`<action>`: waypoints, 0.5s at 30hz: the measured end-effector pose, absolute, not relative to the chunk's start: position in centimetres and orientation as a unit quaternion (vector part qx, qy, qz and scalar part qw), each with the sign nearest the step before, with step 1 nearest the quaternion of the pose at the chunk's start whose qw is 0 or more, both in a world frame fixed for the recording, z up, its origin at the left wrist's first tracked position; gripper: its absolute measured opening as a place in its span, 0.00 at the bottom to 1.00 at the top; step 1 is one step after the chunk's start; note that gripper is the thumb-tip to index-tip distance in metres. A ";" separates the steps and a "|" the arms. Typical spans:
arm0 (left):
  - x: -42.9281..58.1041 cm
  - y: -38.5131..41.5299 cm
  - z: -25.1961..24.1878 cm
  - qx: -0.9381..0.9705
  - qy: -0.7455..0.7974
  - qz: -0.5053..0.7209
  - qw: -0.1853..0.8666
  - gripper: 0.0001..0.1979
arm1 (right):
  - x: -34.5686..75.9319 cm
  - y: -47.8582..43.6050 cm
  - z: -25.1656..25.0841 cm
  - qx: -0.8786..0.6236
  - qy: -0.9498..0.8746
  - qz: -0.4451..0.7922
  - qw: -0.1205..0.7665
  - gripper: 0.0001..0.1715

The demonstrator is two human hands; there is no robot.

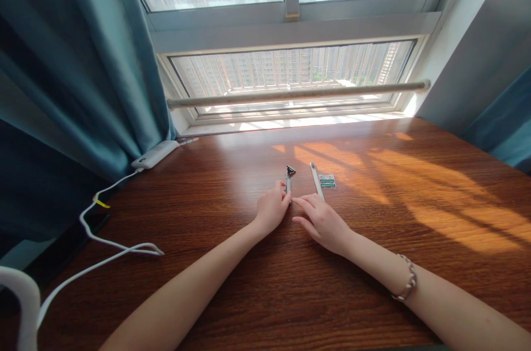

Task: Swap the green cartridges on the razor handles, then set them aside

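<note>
My left hand (pixel 274 208) is closed around the handle of a razor (pixel 289 178), whose dark head points away from me. The lower handle is partly covered by my fingers. Just to the right is my right hand (pixel 321 224), its fingers stretched out and the thumb apart. Its index fingertip is at the bottom end of the razor handle; whether it touches cannot be made out. A slim pale stick-like tool (pixel 316 178) lies beyond my right hand, its near end hidden behind the fingers. Beside that rests a small clear pack with green-striped blade cartridges (pixel 327 181).
The brown wooden table (pixel 232 174) runs to a window with a white rail (pixel 298 95). At the left, a white power strip (pixel 155 155) lies by a blue curtain (pixel 103 52), its white cable (pixel 103 240) looping over the table. Sunlight patches fall at the right.
</note>
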State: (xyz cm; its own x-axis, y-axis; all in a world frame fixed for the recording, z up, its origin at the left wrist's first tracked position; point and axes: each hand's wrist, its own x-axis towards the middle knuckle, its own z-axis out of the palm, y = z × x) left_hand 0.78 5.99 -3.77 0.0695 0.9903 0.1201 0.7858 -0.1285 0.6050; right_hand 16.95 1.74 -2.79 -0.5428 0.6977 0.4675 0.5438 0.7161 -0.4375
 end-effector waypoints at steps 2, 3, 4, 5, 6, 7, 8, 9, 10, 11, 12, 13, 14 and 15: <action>0.9 5.9 -3.9 0.706 0.634 0.255 0.186 0.15 | 16.9 1.5 -2.8 -0.354 -0.877 0.120 0.303 0.19; 0.9 5.8 -3.9 0.707 0.634 0.254 0.182 0.16 | 16.9 1.5 -2.8 -0.351 -0.879 0.119 0.299 0.18; 0.9 5.8 -4.0 0.708 0.634 0.254 0.180 0.16 | 16.9 1.5 -2.8 -0.349 -0.881 0.117 0.296 0.18; 0.9 5.7 -4.1 0.709 0.632 0.256 0.178 0.17 | 16.9 1.5 -2.8 -0.346 -0.883 0.115 0.295 0.18; 0.9 5.7 -4.1 0.710 0.631 0.259 0.177 0.17 | 16.9 1.5 -2.8 -0.343 -0.884 0.113 0.295 0.18; 0.9 5.7 -4.1 0.711 0.628 0.262 0.176 0.18 | 16.9 1.5 -2.7 -0.339 -0.886 0.111 0.296 0.18; 0.9 5.7 -4.2 0.712 0.626 0.267 0.175 0.18 | 16.8 1.5 -2.7 -0.333 -0.888 0.110 0.297 0.17; 0.9 5.7 -4.2 0.713 0.622 0.272 0.175 0.17 | 16.7 1.2 -2.5 -0.325 -0.890 0.109 0.299 0.16; 0.9 5.7 -4.2 0.714 0.618 0.278 0.175 0.17 | 16.5 0.7 -2.3 -0.316 -0.893 0.113 0.299 0.15; 0.8 5.6 -4.1 0.715 0.614 0.284 0.176 0.16 | 16.3 0.0 -2.0 -0.304 -0.896 0.124 0.300 0.13; 0.8 5.5 -4.0 0.717 0.609 0.290 0.176 0.16 | 16.1 -1.1 -1.7 -0.288 -0.899 0.145 0.295 0.12; 0.7 5.4 -3.8 0.720 0.602 0.296 0.175 0.15 | 15.8 -2.5 -1.3 -0.269 -0.902 0.182 0.285 0.12; 0.7 5.1 -3.5 0.726 0.593 0.301 0.174 0.13 | 15.6 -4.2 -0.9 -0.235 -0.901 0.241 0.275 0.12; 0.7 4.6 -3.2 0.736 0.580 0.304 0.173 0.12 | 15.5 -6.0 -0.6 -0.176 -0.899 0.320 0.242 0.10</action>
State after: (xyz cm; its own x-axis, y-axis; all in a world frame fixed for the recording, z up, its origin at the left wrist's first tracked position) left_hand 0.72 4.61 -3.16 0.1424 0.9583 0.2478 0.7479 -0.2681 0.6072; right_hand 15.48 -6.03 -0.55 -0.8216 0.4704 0.3220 0.1608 0.7332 -0.6607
